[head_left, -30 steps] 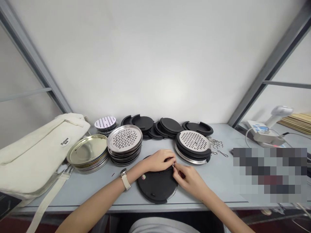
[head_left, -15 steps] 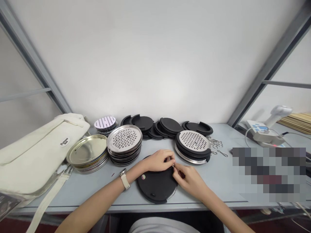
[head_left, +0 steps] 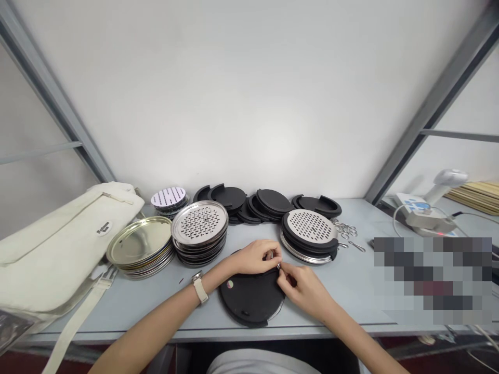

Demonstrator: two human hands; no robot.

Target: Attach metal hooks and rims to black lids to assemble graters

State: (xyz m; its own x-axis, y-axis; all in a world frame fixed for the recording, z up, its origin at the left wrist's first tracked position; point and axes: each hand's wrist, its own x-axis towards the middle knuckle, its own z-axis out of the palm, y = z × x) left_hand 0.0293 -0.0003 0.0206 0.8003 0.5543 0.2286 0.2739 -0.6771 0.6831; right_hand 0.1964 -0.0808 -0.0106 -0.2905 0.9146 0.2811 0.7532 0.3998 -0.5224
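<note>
A round black disc-shaped holder [head_left: 251,298] lies flat on the table in front of me, a small pink-and-green sticker on its left side. Across its far edge reaches my left hand [head_left: 259,258], fingers curled and closed near a small shiny wire clip [head_left: 278,265]. My right hand [head_left: 298,284] pinches at the same clip from the right, thumb and forefinger together by the disc's far right rim. Most of the clip is hidden by the fingertips. Similar loose wire clips [head_left: 346,230] lie at the right, beside a stack topped by a perforated metal grater disc [head_left: 312,226].
Left of the hands stand a stack of grater discs [head_left: 200,223] and shiny metal lids [head_left: 140,241]. Black holders [head_left: 273,201] are piled along the wall, near purple-white discs [head_left: 168,197]. A cream bag [head_left: 66,239] leans at far left; a white scanner [head_left: 448,182] stands right.
Both hands stay at the far edge of the black holder, with only slight finger movement around the clip. Nothing else on the table has visibly moved.
</note>
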